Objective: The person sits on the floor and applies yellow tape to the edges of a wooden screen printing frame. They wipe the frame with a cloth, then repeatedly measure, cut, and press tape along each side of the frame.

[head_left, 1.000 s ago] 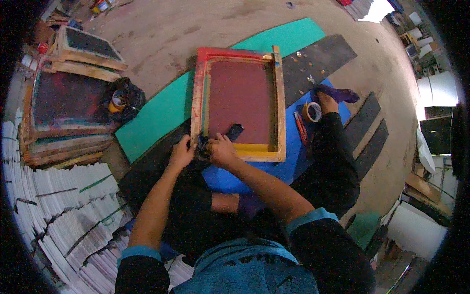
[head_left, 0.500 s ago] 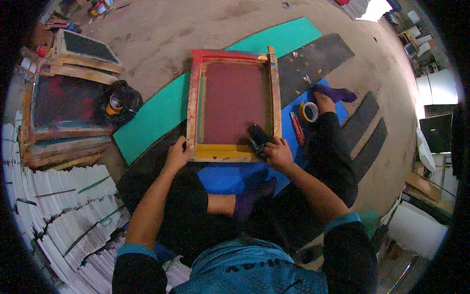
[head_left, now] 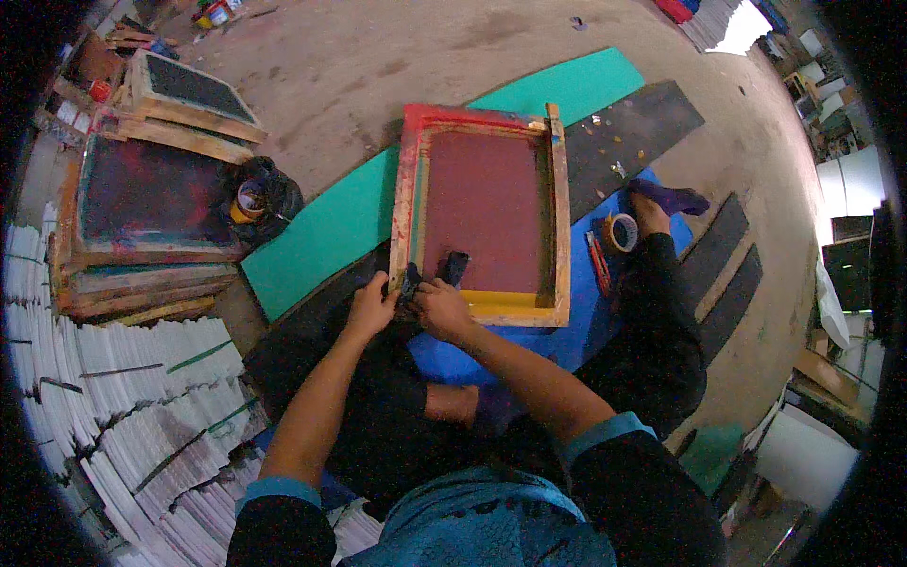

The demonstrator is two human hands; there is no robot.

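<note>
Both hands at near-left corner of printing frame (head_left: 484, 203): left hand (head_left: 372, 308) gripping rail, right hand (head_left: 440, 308) pinching dark rag (head_left: 444, 272) on mesh.

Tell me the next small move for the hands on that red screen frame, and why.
Probably drag the dark rag up the maroon mesh: the right hand presses it at the near left corner of the wooden screen frame, the left hand steadies the edge, and the mesh beyond lies uncovered.
</note>
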